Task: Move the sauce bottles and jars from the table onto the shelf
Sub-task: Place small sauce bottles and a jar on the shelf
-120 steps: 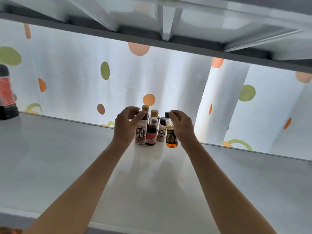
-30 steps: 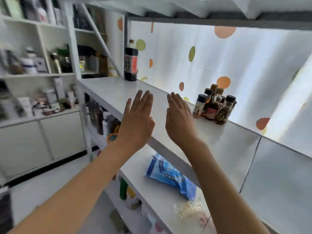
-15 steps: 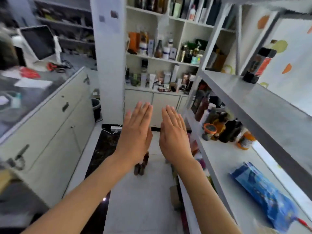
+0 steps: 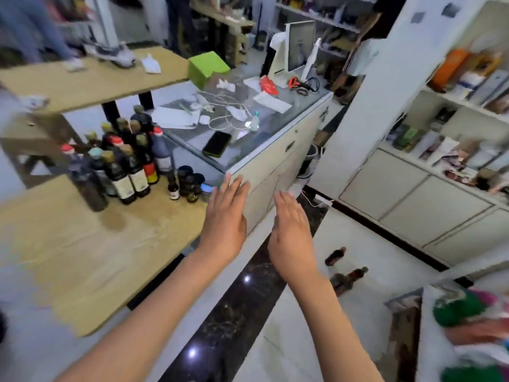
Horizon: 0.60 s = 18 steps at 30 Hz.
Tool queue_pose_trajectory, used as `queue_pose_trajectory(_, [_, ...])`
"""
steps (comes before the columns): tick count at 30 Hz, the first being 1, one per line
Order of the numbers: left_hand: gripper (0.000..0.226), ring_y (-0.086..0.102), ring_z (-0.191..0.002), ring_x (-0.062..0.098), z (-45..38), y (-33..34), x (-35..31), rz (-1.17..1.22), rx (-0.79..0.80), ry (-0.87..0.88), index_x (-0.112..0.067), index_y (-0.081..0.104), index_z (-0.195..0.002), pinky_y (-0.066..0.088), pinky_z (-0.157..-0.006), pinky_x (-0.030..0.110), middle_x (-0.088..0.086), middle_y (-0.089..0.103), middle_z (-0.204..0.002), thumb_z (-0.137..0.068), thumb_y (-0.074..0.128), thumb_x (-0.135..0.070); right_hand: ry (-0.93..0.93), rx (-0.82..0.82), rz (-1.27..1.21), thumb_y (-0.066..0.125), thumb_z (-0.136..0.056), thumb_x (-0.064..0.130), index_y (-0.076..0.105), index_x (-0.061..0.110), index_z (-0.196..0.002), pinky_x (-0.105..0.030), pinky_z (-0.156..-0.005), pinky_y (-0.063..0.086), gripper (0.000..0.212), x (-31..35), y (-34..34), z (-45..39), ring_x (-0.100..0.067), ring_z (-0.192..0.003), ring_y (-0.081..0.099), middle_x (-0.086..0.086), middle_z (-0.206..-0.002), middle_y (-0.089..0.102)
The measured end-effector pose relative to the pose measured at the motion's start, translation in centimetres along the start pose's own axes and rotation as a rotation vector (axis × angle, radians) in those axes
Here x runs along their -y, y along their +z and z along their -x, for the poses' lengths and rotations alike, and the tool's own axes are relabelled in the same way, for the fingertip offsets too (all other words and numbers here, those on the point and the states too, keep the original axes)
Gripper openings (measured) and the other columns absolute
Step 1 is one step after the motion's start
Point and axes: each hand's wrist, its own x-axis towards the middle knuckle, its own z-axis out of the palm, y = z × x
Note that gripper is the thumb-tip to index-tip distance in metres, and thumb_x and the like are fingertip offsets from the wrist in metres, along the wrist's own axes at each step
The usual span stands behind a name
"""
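A cluster of several tall dark sauce bottles [image 4: 121, 164] stands at the far edge of a wooden table [image 4: 91, 252] on the left. A few small dark jars and a small bottle [image 4: 187, 184] stand to their right, near the table's right corner. My left hand [image 4: 224, 219] is flat and empty, its fingers reaching over that corner just right of the jars. My right hand [image 4: 292, 232] is also flat and empty, held over the floor beside the left one. The shelf is out of view.
A white counter [image 4: 275, 158] with a glass top, phone [image 4: 217, 143], cables and papers stands behind the table. A few small bottles [image 4: 344, 271] stand on the floor to the right. White cabinets [image 4: 413, 205] line the right side. A second wooden table [image 4: 91, 78] is farther back.
The view has swung left from the shelf, past the cabinets, to the table with the bottles. Both hands stay flat and empty and now reach toward the table's right corner.
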Motion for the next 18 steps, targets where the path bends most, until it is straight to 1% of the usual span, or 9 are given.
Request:
queue_pose_trajectory(2, [0.069,0.007,-0.15,0.022,0.5,-1.6,3.1,-0.009,-0.029,-0.053,-0.01,0.034,-0.148,0.004,-0.121,0.039,0.006,0.027,-0.157,-0.084,0.052,0.008,-0.048,0.046,-0.014,0.042,-0.09,-0.004,0.032,0.004,-0.151,-0.037,-0.124,0.011,0.062,2.6,3.0,-1.4,-0.024,-0.151,0.019,-0.013,-0.159,0.03])
queue_pose_trajectory(4, [0.069,0.007,-0.15,0.021,1.0,-2.9,6.2,0.0,-0.051,-0.111,-0.01,0.036,-0.147,0.002,-0.12,0.036,0.006,0.027,-0.157,-0.083,0.052,0.008,-0.082,0.099,-0.037,0.042,-0.089,-0.005,0.031,0.005,-0.151,-0.032,-0.124,0.007,0.064,5.1,5.9,-2.7,-0.022,-0.151,0.017,-0.012,-0.16,0.027])
queue_pose_trajectory(6, [0.067,0.008,-0.149,0.021,1.5,-4.0,9.1,0.017,-0.051,-0.163,-0.009,0.038,-0.146,0.006,-0.119,0.034,0.006,0.029,-0.157,-0.083,0.053,0.007,-0.107,0.136,-0.056,0.041,-0.09,-0.005,0.031,0.004,-0.151,-0.026,-0.122,0.004,0.063,7.0,8.5,-3.9,-0.022,-0.151,0.019,-0.013,-0.16,0.028])
queue_pose_trajectory(8, [0.064,0.01,-0.149,0.02,1.9,-4.7,11.7,0.037,-0.041,-0.213,-0.01,0.037,-0.146,0.011,-0.121,0.035,0.005,0.03,-0.156,-0.086,0.054,0.003,-0.13,0.174,-0.086,0.039,-0.091,-0.005,0.032,0.002,-0.15,-0.026,-0.121,0.007,0.06,8.4,10.7,-5.1,-0.024,-0.15,0.023,-0.014,-0.159,0.03])
queue_pose_trajectory(10, [0.061,0.01,-0.149,0.018,2.0,-5.2,14.0,0.055,-0.035,-0.265,-0.011,0.035,-0.148,0.013,-0.121,0.035,0.004,0.029,-0.157,-0.09,0.053,-0.002,-0.121,0.217,-0.115,0.038,-0.092,-0.005,0.031,0.003,-0.151,-0.028,-0.123,0.011,0.06,9.3,12.8,-6.3,-0.023,-0.149,0.022,-0.012,-0.159,0.03])
queue_pose_trajectory(13, [0.059,0.01,-0.149,0.015,1.5,-5.3,16.8,0.067,-0.047,-0.339,-0.014,0.034,-0.148,0.009,-0.119,0.027,0.001,0.028,-0.157,-0.092,0.051,-0.006,-0.09,0.267,-0.143,0.036,-0.096,-0.002,0.03,0.007,-0.153,-0.032,-0.123,0.014,0.058,9.8,15.3,-8.1,-0.019,-0.15,0.02,-0.01,-0.16,0.029])
queue_pose_trajectory(15, [0.058,0.011,-0.148,0.014,0.9,-4.9,18.2,0.071,-0.051,-0.387,-0.015,0.034,-0.148,0.009,-0.117,0.024,0.0,0.028,-0.157,-0.094,0.051,-0.007,-0.058,0.299,-0.169,0.035,-0.099,0.001,0.032,0.007,-0.152,-0.033,-0.123,0.016,0.054,9.6,16.7,-9.4,-0.02,-0.149,0.022,-0.01,-0.159,0.031])
queue_pose_trajectory(17, [0.056,0.017,-0.147,0.016,-0.1,-4.4,19.3,0.073,-0.039,-0.431,-0.015,0.036,-0.147,0.012,-0.115,0.024,0.001,0.033,-0.155,-0.094,0.051,-0.007,-0.022,0.32,-0.215,0.037,-0.102,0.008,0.035,0.007,-0.151,-0.03,-0.122,0.019,0.049,9.1,18.1,-10.9,-0.02,-0.147,0.026,-0.009,-0.157,0.035])
queue_pose_trajectory(18, [0.054,0.022,-0.145,0.016,-0.8,-4.0,20.0,0.075,-0.03,-0.454,-0.015,0.038,-0.146,0.016,-0.114,0.024,0.001,0.037,-0.152,-0.094,0.051,-0.007,0.001,0.335,-0.25,0.039,-0.104,0.015,0.036,0.008,-0.15,-0.029,-0.12,0.02,0.047,8.7,18.7,-11.8,-0.02,-0.146,0.029,-0.009,-0.156,0.037])
